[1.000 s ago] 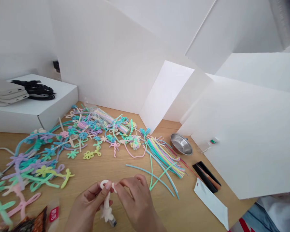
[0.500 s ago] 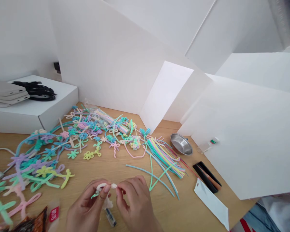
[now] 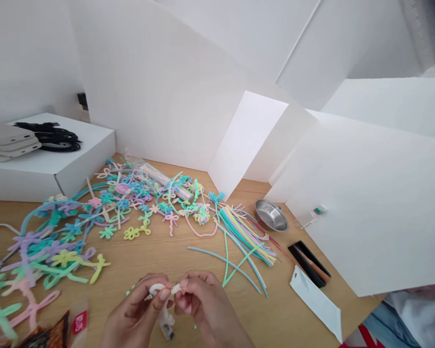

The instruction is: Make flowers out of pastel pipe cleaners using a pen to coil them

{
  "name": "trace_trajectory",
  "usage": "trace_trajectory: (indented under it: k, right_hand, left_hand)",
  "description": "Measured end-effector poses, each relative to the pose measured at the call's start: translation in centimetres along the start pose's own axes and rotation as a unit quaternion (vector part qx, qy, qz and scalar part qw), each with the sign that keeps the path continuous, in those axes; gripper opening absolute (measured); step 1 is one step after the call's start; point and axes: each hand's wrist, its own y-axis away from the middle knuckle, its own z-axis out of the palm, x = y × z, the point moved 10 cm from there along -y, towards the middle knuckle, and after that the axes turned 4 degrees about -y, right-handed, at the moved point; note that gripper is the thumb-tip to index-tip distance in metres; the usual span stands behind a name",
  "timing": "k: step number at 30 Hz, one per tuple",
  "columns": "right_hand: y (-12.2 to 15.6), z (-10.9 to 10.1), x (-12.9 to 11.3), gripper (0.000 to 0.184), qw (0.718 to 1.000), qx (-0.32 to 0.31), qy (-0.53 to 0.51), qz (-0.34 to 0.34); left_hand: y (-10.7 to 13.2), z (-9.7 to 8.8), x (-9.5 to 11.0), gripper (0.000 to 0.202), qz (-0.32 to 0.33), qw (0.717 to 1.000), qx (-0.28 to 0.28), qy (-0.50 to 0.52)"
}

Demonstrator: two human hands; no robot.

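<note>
Low in the view, my left hand [image 3: 139,311] and my right hand [image 3: 206,307] meet over the wooden table [image 3: 159,251]. Both pinch a white fuzzy pipe cleaner [image 3: 165,290], bent into a small loop between the fingertips. Its free end hangs down below my fingers toward a small dark-tipped object [image 3: 166,331] on the table. A bit of green pipe cleaner [image 3: 130,291] shows just left of my left fingers.
Pastel pipe-cleaner flowers [image 3: 76,227] spread across the left and middle. Straight pipe cleaners [image 3: 244,234] lie to the right, beside a small metal bowl [image 3: 271,215], a black tray [image 3: 310,263] and a white packet [image 3: 317,303]. White boards [image 3: 366,203] stand behind; a white box [image 3: 47,166] carries cables.
My hands have dropped a little lower and closer together. The white loop is now bent smaller between the fingertips, and the view has shifted slightly.
</note>
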Motion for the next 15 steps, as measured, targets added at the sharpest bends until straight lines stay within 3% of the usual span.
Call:
trace_trajectory:
  k: [4, 6, 8, 11, 13, 15]
  right_hand:
    - [-0.2, 0.0, -0.1, 0.023, 0.999, 0.021, 0.019, -0.021]
    - [0.1, -0.6, -1.3, 0.018, 0.993, 0.054, 0.074, -0.07]
    - [0.9, -0.9, -3.5, 0.009, 0.967, 0.083, 0.184, -0.158]
    - [2.5, 0.2, -6.1, 0.029, 0.893, 0.076, 0.341, -0.285]
    - [2.8, 0.7, -6.3, 0.035, 0.881, 0.044, 0.362, -0.301]
    - [2.5, 0.7, -5.8, 0.033, 0.889, 0.013, 0.365, -0.275]
  left_hand:
    - [-0.2, 0.3, -0.7, 0.018, -0.042, 0.998, -0.001, 0.04]
    - [-0.4, 0.3, -0.9, 0.017, -0.057, 0.997, 0.003, 0.051]
    - [-0.6, 0.6, -1.0, 0.015, -0.069, 0.996, -0.005, 0.052]
    - [-0.7, 1.3, -1.3, 0.014, -0.076, 0.995, -0.037, 0.046]
    - [-0.8, 2.0, -1.4, 0.015, -0.07, 0.995, -0.061, 0.04]
    - [-0.8, 2.7, -1.3, 0.014, -0.058, 0.994, -0.084, 0.03]
